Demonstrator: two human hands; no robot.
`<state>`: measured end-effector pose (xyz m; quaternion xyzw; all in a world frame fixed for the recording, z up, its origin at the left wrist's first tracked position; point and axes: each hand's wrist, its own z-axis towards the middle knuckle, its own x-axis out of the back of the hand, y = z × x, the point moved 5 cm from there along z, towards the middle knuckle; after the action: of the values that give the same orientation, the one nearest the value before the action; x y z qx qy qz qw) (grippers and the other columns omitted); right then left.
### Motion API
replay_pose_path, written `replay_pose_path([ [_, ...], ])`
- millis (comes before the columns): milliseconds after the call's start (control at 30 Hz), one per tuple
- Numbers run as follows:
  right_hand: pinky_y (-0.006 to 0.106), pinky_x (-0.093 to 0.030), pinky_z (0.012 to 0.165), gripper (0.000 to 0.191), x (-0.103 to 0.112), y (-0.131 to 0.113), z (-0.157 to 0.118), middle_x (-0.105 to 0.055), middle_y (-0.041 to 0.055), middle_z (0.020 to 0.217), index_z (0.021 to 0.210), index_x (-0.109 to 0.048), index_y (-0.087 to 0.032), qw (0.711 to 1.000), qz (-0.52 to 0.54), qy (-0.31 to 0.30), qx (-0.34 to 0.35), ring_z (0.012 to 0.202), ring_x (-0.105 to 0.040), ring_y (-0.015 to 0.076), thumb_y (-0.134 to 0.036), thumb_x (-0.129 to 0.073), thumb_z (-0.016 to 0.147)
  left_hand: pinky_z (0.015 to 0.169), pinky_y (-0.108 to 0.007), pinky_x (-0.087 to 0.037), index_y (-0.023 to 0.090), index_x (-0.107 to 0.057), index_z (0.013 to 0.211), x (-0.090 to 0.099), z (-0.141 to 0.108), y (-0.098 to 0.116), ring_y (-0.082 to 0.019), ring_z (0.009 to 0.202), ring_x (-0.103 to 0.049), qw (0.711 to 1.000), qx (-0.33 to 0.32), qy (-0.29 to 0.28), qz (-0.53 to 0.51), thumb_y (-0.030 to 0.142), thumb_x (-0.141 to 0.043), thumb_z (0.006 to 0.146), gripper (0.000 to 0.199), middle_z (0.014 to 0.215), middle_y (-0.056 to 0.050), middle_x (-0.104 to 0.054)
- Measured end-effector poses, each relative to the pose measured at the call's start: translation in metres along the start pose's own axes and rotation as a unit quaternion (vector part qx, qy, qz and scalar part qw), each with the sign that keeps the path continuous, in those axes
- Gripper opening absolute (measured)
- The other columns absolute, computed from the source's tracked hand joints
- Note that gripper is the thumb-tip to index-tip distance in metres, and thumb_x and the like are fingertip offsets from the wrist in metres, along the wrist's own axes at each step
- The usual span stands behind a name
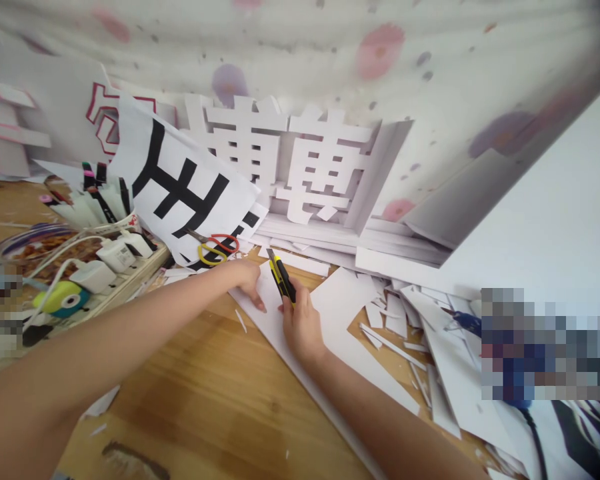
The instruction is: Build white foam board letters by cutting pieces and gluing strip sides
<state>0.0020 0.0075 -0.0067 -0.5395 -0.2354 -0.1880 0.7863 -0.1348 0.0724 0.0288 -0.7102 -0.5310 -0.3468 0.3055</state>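
My right hand point(303, 327) is closed around a yellow and black utility knife point(282, 277), its tip pointing up and away from me. Under it lies a large piece of white foam board point(347, 340) with an angular cut-out on its right side. My left hand point(249, 280) rests on the board's far left end, fingers stretched down onto the surface; some of its fingers are hidden. Just beyond that hand, scissors point(217, 248) with red and yellow handles lie at a paper sheet point(145, 150) printed with bold black strokes.
White cut-out characters point(325, 163) stand against the patterned curtain point(300, 60). Foam scraps point(395, 317) litter the right side, near a blue tool with a cord point(517, 393). On the left are a power strip with plugs point(115, 257) and a holder of markers point(97, 200).
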Motion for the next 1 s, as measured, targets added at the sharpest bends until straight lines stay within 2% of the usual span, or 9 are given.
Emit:
replay_pose_path([
  [167, 0.032, -0.051, 0.067, 0.036, 0.006, -0.001, 0.003, -0.060, 0.0086, 0.105, 0.123, -0.036, -0.019, 0.999, 0.034, 0.001, -0.015, 0.063, -0.063, 0.0125, -0.021, -0.035, 0.087, 0.081, -0.039, -0.045, 0.013, -0.070, 0.079, 0.005, 0.001, 0.001, -0.034, 0.090, -0.061, 1.000, 0.008, 0.028, -0.012, 0.069, -0.072, 0.028, 0.076, 0.088, -0.018, -0.068],
  [300, 0.029, -0.052, 0.064, 0.032, 0.043, -0.008, -0.006, -0.062, 0.0063, 0.097, 0.119, -0.039, -0.019, 0.999, 0.042, -0.014, -0.003, 0.059, -0.061, 0.0117, -0.023, -0.039, 0.087, 0.079, -0.036, -0.046, 0.013, -0.071, 0.082, 0.004, 0.004, 0.001, -0.033, 0.087, -0.061, 1.000, 0.013, 0.016, 0.003, 0.071, -0.070, 0.029, 0.078, 0.086, -0.017, -0.068],
  [367, 0.029, -0.051, 0.066, 0.032, 0.066, -0.023, -0.020, -0.063, 0.0062, 0.097, 0.119, -0.041, -0.021, 0.995, -0.013, -0.046, 0.088, 0.066, -0.062, 0.0139, -0.023, -0.041, 0.087, 0.078, -0.035, -0.046, 0.015, -0.071, 0.086, 0.003, 0.005, 0.001, -0.032, 0.087, -0.061, 1.000, 0.009, 0.012, 0.001, 0.070, -0.070, 0.031, 0.078, 0.089, -0.016, -0.069],
  [400, 0.028, -0.050, 0.067, 0.032, 0.073, -0.032, -0.030, -0.063, 0.0063, 0.098, 0.119, -0.043, -0.022, 0.985, -0.041, -0.087, 0.140, 0.072, -0.062, 0.0150, -0.021, -0.042, 0.087, 0.078, -0.035, -0.046, 0.016, -0.071, 0.087, 0.003, 0.006, 0.001, -0.031, 0.087, -0.061, 1.000, 0.005, 0.013, 0.000, 0.069, -0.071, 0.033, 0.076, 0.091, -0.016, -0.069],
  [467, 0.027, -0.050, 0.067, 0.036, 0.076, -0.045, -0.049, -0.062, 0.0069, 0.102, 0.122, -0.041, -0.022, 0.960, -0.088, -0.165, 0.209, 0.078, -0.062, 0.0155, -0.015, -0.039, 0.087, 0.079, -0.035, -0.046, 0.015, -0.071, 0.089, 0.002, 0.006, 0.001, -0.032, 0.088, -0.061, 1.000, -0.002, 0.011, 0.000, 0.068, -0.071, 0.036, 0.075, 0.093, -0.016, -0.068],
  [567, 0.029, -0.051, 0.062, 0.051, 0.051, -0.058, -0.066, -0.060, 0.0109, 0.101, 0.130, -0.037, -0.014, 0.907, -0.220, -0.256, 0.252, 0.078, -0.061, 0.0191, -0.007, -0.040, 0.079, 0.079, -0.038, -0.045, 0.011, -0.070, 0.091, 0.001, 0.005, 0.002, -0.034, 0.089, -0.061, 1.000, -0.011, 0.008, 0.003, 0.069, -0.069, 0.039, 0.078, 0.095, -0.020, -0.067],
  [667, 0.030, -0.051, 0.055, 0.064, 0.012, -0.063, -0.062, -0.058, 0.0142, 0.102, 0.134, -0.032, -0.009, 0.871, -0.316, -0.288, 0.242, 0.074, -0.060, 0.0214, -0.010, -0.051, 0.073, 0.077, -0.037, -0.046, 0.009, -0.070, 0.089, 0.002, 0.003, 0.003, -0.034, 0.088, -0.061, 1.000, -0.019, 0.004, 0.001, 0.070, -0.068, 0.039, 0.078, 0.093, -0.021, -0.067],
  [800, 0.032, -0.052, 0.054, 0.061, -0.019, -0.070, -0.045, -0.055, 0.0178, 0.107, 0.135, -0.028, -0.009, 0.867, -0.356, -0.250, 0.244, 0.076, -0.060, 0.0224, -0.014, -0.049, 0.078, 0.072, -0.034, -0.047, 0.010, -0.070, 0.086, 0.002, 0.002, 0.002, -0.031, 0.083, -0.062, 1.000, -0.022, -0.001, -0.001, 0.070, -0.067, 0.040, 0.075, 0.088, -0.019, -0.068],
  [1000, 0.032, -0.053, 0.052, 0.056, -0.034, -0.075, -0.040, -0.056, 0.0200, 0.106, 0.133, -0.032, -0.008, 0.864, -0.376, -0.229, 0.243, 0.076, -0.061, 0.0224, -0.015, -0.048, 0.079, 0.069, -0.032, -0.047, 0.012, -0.070, 0.083, 0.002, 0.003, 0.002, -0.030, 0.081, -0.063, 1.000, -0.024, -0.001, 0.005, 0.071, -0.066, 0.040, 0.073, 0.089, -0.019, -0.069],
])
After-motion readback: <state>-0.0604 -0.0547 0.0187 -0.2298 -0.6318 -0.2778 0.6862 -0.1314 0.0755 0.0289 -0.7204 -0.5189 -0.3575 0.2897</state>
